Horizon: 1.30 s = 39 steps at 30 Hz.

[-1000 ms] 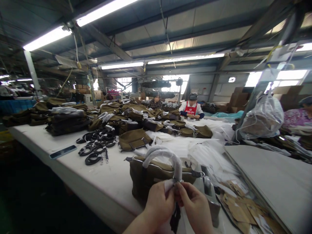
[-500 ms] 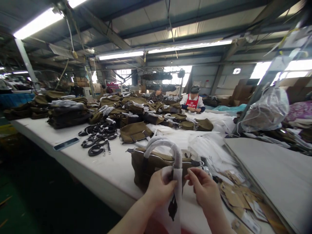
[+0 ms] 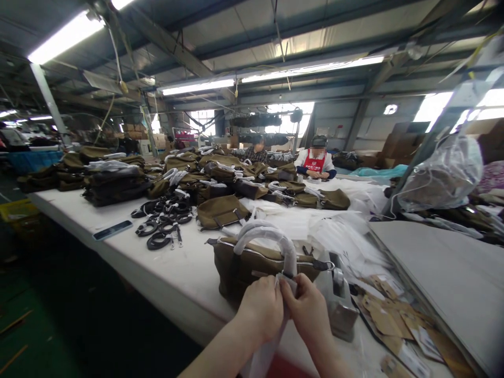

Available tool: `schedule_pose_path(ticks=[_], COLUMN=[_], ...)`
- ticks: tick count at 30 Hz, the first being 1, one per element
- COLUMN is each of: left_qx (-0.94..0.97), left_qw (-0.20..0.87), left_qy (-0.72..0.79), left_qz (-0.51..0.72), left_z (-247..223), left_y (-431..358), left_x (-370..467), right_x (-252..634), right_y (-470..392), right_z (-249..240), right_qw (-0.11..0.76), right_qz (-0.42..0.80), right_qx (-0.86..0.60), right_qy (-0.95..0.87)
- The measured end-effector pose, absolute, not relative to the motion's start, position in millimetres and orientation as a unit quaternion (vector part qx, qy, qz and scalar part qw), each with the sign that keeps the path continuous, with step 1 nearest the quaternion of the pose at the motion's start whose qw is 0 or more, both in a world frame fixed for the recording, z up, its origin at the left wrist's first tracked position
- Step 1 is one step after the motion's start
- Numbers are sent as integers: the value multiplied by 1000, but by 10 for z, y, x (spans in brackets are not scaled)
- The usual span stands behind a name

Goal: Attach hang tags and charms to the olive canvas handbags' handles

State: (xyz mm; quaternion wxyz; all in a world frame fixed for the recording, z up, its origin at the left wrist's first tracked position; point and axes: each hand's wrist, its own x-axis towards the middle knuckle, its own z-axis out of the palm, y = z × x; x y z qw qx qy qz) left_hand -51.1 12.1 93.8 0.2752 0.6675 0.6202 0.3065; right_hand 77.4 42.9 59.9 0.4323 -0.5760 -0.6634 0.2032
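An olive handbag [image 3: 230, 265] with a zipped top stands upright on the white table in front of me. Its arched handle [image 3: 271, 231] is wrapped in white padding, and a strip of white wrapping [image 3: 264, 354] hangs down from the near end. My left hand [image 3: 262, 310] is closed on the wrapping at the handle's base. Right beside it, my right hand [image 3: 309, 302] pinches the same wrapping between thumb and fingers. The fingertips of both hands nearly meet, partly hiding the handle's end. A grey tape dispenser [image 3: 343, 310] sits just right of the bag.
Black straps [image 3: 165, 223] and a phone [image 3: 113, 230] lie left on the table [image 3: 165, 273]. Piled olive bags [image 3: 220, 176] fill the back. White wrapping sheets [image 3: 334, 236] and brown tags [image 3: 386, 315] lie right. A co-worker in a red apron [image 3: 315, 164] sits across.
My right hand has moved left and taken hold of the wrapping beside my left hand. The black zipper pull hanging below my left hand is now hidden; the tape dispenser shows more.
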Motion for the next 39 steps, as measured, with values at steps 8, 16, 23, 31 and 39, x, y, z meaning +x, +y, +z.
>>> schedule_pose_path(ticks=[8, 16, 23, 31, 39], left_qx=[758, 824, 811, 592, 429], left_qw=[130, 86, 53, 535, 619], left_qy=[622, 560, 581, 491, 432], left_qz=[148, 33, 35, 350, 497], left_z=[1069, 1190, 1150, 872, 362], left_y=[187, 192, 107, 170, 227], left_x=[-513, -370, -307, -625, -428], right_x=[777, 784, 869, 946, 1188], right_y=[411, 394, 384, 398, 330], right_z=[582, 538, 603, 543, 594], right_qw=[446, 431, 423, 425, 414], right_qz=[268, 405, 359, 414, 344], right_qx=[-567, -527, -519, -496, -529], right_qy=[-638, -610, -650, -635, -656])
